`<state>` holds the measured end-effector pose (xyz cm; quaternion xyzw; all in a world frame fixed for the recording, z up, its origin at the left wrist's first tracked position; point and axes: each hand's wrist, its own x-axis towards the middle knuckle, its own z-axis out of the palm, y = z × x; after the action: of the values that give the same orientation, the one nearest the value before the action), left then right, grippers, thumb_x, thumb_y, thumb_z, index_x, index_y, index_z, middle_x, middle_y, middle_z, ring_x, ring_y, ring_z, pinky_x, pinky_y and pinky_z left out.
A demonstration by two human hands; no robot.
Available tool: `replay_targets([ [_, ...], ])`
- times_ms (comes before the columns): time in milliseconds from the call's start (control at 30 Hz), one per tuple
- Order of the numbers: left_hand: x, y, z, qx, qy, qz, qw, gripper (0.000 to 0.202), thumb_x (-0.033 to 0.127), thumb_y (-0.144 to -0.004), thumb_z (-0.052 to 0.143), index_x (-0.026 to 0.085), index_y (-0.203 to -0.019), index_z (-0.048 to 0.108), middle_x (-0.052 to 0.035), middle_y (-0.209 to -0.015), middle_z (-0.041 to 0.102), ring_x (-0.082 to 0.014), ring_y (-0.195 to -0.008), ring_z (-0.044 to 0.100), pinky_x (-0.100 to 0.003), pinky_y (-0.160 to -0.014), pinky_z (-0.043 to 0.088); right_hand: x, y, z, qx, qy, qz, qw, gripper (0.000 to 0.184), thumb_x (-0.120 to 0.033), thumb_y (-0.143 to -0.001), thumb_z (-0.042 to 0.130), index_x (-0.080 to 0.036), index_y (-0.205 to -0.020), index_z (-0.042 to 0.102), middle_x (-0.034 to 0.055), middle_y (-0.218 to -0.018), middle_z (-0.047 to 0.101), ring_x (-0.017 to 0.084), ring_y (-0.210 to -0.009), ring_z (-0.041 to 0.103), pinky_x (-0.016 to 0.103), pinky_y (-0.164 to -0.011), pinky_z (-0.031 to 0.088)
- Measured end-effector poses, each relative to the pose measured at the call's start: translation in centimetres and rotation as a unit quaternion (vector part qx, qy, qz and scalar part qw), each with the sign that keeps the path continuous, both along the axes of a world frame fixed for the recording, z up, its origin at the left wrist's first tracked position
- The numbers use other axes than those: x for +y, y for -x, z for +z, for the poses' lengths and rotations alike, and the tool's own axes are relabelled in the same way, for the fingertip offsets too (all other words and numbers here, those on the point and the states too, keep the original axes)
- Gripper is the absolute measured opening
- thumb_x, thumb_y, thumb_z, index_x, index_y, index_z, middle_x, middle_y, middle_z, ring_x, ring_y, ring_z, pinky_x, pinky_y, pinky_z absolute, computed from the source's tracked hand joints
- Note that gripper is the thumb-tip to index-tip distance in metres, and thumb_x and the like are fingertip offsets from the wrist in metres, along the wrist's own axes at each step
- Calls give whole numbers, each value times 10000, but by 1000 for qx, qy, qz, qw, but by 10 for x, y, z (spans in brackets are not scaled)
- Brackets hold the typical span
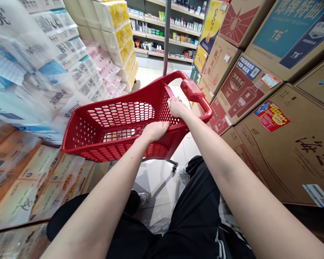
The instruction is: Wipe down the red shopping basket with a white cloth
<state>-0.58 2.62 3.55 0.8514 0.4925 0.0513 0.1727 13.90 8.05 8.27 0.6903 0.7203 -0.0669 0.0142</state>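
Observation:
A red plastic shopping cart (116,111) with a perforated basket stands slantwise in front of me. My left hand (156,131) is closed over the near side rim of the basket, close to the handle end. Its fingertips are hidden behind the rim. My right hand (177,107) is closed at the perforated end panel of the basket. A small crumpled white cloth or tissue (169,103) pokes out at its fingertips. The red cart handle (193,90) lies just beyond that hand, untouched. Nothing large lies in the basket.
Wrapped paper packs (72,54) are stacked on the left, above cartons (43,176). Cardboard boxes (280,136) rise close on the right. Behind the cart stand a grey pole (167,36) and shelves of bottles (175,34). A caster (174,166) rests on the tiled floor (162,201) near my feet.

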Motion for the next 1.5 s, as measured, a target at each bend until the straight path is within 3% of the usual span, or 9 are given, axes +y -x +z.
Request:
replay_targets([
  [133,1,10,-3,20,-20,-29,999,528,360,-958,148,216,-984,655,-119,-1070,699,-265,-961,643,-371,-807,463,16,9,-1,35,6,-6,999,666,-91,-885,355,31,-1495,119,294,-1558,149,350,-1447,219,526,-1131,287],
  [367,-6,17,7,4,18,2,1000,496,337,-944,215,211,-1060,681,-75,-1143,697,-240,-1043,625,-312,-876,450,36,18,-3,52,18,1,999,702,-69,-864,358,-16,-1512,93,241,-1598,47,345,-1472,158,542,-1141,275],
  [567,3,18,3,-80,43,64,994,611,473,-949,173,168,-1038,694,-95,-1101,713,-248,-1018,637,-302,-885,451,22,8,0,37,21,35,998,696,-141,-881,422,16,-1495,135,291,-1571,118,378,-1417,300,501,-1119,320],
  [700,13,24,-4,-128,80,104,983,741,503,-952,58,110,-1071,674,-133,-985,726,-237,-956,654,-309,-887,455,6,8,4,6,32,47,998,692,-122,-881,401,60,-1488,124,331,-1551,136,392,-1432,260,537,-1130,285],
  [900,10,26,-4,-61,60,54,995,587,495,-921,205,171,-1020,684,-115,-1147,690,-256,-1055,620,-327,-912,441,3,19,8,-16,45,27,999,685,-93,-882,360,71,-1495,103,353,-1544,113,405,-1413,297,528,-1113,312],
  [1067,3,25,1,-70,52,37,996,546,446,-913,232,188,-1035,698,-69,-1155,695,-230,-1032,623,-297,-914,442,24,21,2,15,3,20,1000,679,-83,-876,366,42,-1500,129,295,-1573,110,349,-1430,291,505,-1152,263],
  [1233,1,27,3,-75,63,25,995,514,404,-909,261,189,-1062,702,-52,-1157,698,-218,-1031,621,-280,-912,440,50,13,-7,58,-3,24,998,722,-171,-896,407,-59,-1537,93,197,-1611,66,350,-1432,278,528,-1146,282],
  [1333,2,26,2,-79,67,23,994,504,382,-907,269,188,-1073,703,-51,-1160,697,-214,-1038,620,-272,-910,439,59,10,-8,63,-6,31,998,734,-192,-888,423,-72,-1539,105,171,-1617,75,372,-1435,256,551,-1135,295],
  [1500,4,23,0,-75,62,52,994,479,344,-894,299,160,-1046,714,-73,-1129,708,-210,-1016,626,-259,-883,447,57,10,-7,55,-2,41,998,738,-170,-865,420,-31,-1525,123,199,-1608,89,376,-1384,354,565,-1100,342],
])
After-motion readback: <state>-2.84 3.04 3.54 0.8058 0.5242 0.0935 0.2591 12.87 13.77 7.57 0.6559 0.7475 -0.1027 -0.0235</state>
